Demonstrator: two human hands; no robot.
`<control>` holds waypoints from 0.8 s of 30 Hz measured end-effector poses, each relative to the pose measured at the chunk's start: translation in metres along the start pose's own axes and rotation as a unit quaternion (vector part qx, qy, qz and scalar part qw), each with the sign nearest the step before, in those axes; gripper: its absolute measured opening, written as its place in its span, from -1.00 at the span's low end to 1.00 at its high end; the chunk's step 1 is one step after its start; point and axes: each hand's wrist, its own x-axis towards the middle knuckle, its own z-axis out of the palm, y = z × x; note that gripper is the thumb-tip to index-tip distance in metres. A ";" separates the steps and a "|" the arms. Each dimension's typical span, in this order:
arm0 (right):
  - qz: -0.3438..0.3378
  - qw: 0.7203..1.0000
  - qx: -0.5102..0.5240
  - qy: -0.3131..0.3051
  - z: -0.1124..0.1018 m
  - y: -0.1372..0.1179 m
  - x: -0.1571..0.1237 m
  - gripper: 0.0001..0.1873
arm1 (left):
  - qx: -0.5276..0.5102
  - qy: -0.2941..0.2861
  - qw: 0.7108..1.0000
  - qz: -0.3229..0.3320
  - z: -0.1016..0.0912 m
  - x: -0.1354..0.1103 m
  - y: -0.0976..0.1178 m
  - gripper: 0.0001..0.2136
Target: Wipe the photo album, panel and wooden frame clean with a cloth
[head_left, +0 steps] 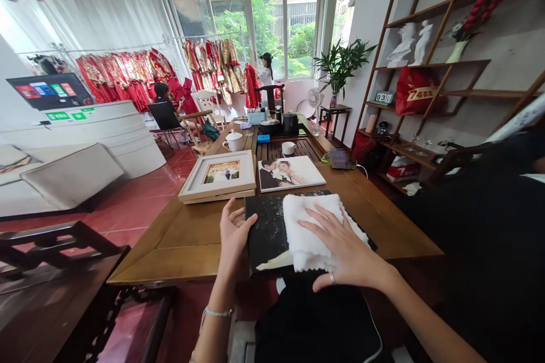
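Head view: wooden counter [187, 238], dark album [268, 227] lying flat at its near edge, right in front of the person. Beyond the album: framed photo [219, 173] to the left, loose print [289, 173] next to it. Folded white cloth [310, 227] sits on the album's right half.

Right hand [344, 249] is open and flat, fingers spread, pressing the cloth onto the cover. Left hand [234, 232] is open too, thumb on the cover, fingers against the album's left edge, bracing it.

Read: wiping the cover, mid-pass. The left half looks uncovered, so my guess is that the next stroke needs the cloth slid leftward under even pressure, with the left hand clear of its path.

Hard to tell: the cover under the cloth is hidden. The album's near edge merges with the dark lap. The small object beyond the album's right corner [342, 159] is blurred out.
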 end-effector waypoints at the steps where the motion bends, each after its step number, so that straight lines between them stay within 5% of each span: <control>1: 0.002 1.000 -0.009 0.020 0.002 -0.004 -0.005 -0.04 | 0.003 0.004 1.000 0.004 -0.001 -0.004 0.009 -0.19; 8: -0.023 0.982 -0.058 0.178 0.016 -0.010 -0.011 -0.25 | 0.041 0.014 0.997 0.064 0.006 -0.017 0.059 -0.21; 14: -0.097 0.960 -0.049 0.257 0.021 0.001 -0.006 -0.25 | 0.023 0.005 0.994 0.110 0.015 -0.015 0.073 -0.39; 19: -0.081 0.927 -0.030 0.365 0.020 0.006 -0.004 -0.35 | -0.098 -0.040 0.989 0.101 0.043 -0.021 0.044 -0.52; 24: -0.014 0.858 -0.058 0.510 0.017 0.008 0.002 -0.63 | -0.215 -0.167 0.957 -0.104 0.094 -0.042 -0.013 -0.40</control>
